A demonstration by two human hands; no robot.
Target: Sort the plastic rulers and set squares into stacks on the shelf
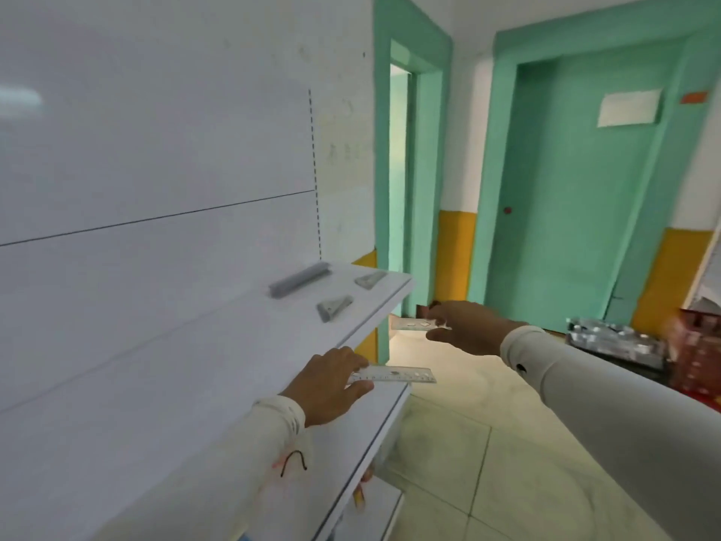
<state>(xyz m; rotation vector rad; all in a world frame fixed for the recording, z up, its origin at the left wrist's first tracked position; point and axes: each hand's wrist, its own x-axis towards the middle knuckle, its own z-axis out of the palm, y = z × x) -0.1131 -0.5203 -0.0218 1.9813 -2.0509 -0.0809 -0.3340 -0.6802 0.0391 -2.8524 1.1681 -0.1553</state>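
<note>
My left hand (pixel 331 382) grips one end of a clear straight ruler (pixel 402 374) that sticks out past the front edge of the white shelf (pixel 195 384). Out beyond the shelf's right end, my right hand (pixel 464 326) pinches a clear plastic piece (pixel 413 326), blurred, likely a set square. On the shelf's far end lie a stack of straight rulers (pixel 298 285) near the back panel and two small stacks of set squares, one (pixel 333 308) nearer me and one (pixel 368 280) farther away.
A lower white shelf (pixel 374 513) sits beneath the upper one. Green door frames (pixel 413 189) and a shut green door (pixel 577 228) stand ahead. Metal trays (pixel 612 339) and a red crate (pixel 698 353) sit on the tiled floor at right.
</note>
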